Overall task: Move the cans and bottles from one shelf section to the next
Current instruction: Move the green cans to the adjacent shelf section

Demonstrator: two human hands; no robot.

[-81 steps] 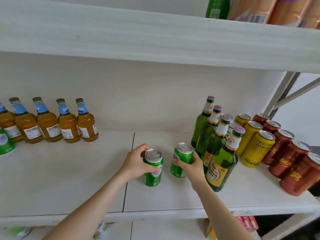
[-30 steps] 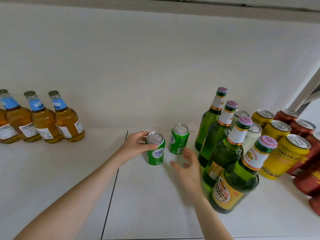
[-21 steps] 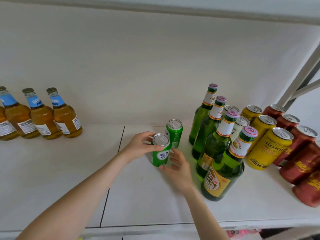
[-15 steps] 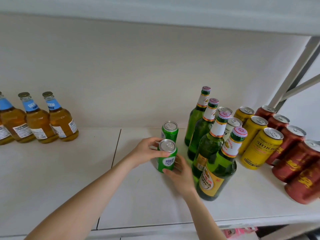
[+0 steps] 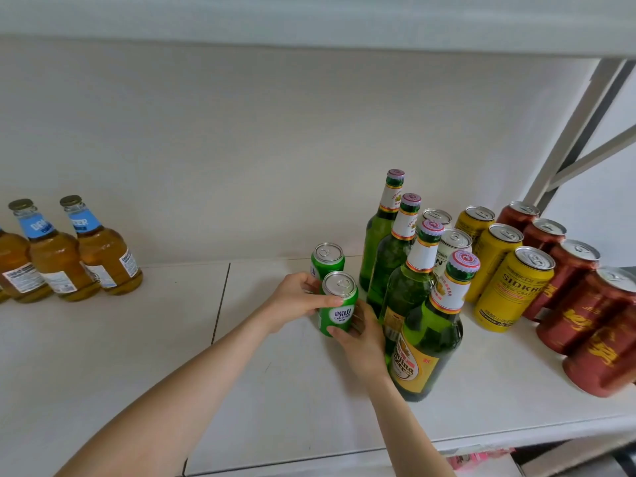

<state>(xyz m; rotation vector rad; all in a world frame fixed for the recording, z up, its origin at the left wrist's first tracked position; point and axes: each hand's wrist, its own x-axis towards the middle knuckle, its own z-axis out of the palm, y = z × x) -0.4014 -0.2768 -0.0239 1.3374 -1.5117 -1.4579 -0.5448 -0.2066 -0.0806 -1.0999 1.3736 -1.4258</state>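
- White shelf board (image 5: 103, 356) fills your view, and a dark seam (image 5: 220, 301) splits it into a left and a right section.
- Your front green can (image 5: 339, 304) is upright over the right section, near the seam (your fingers hide part of its base, so I cannot tell whether it rests on the board).
- Your left hand (image 5: 296, 301) wraps the can's upper left side, with the thumb lying across the front below the rim.
- Your right hand (image 5: 361, 335) cups the can's lower right side, thumb curled against the front near the base, so both hands grip this one can.
- Just behind it stands the rear green can (image 5: 327, 258), close to your left fingers and gripped by neither hand.
- Just to the right, four green bottles (image 5: 409, 290) stand in a front-to-back row, the nearest beside your right wrist.
- Beyond them stand two pale cans (image 5: 454, 242), then yellow cans (image 5: 509, 290), then red cans (image 5: 585, 304) at the far right.
- On the left section, amber bottles (image 5: 99, 249) with blue neck labels stand near the back wall, well apart from your hands.
- An upper shelf (image 5: 309, 18) runs overhead.
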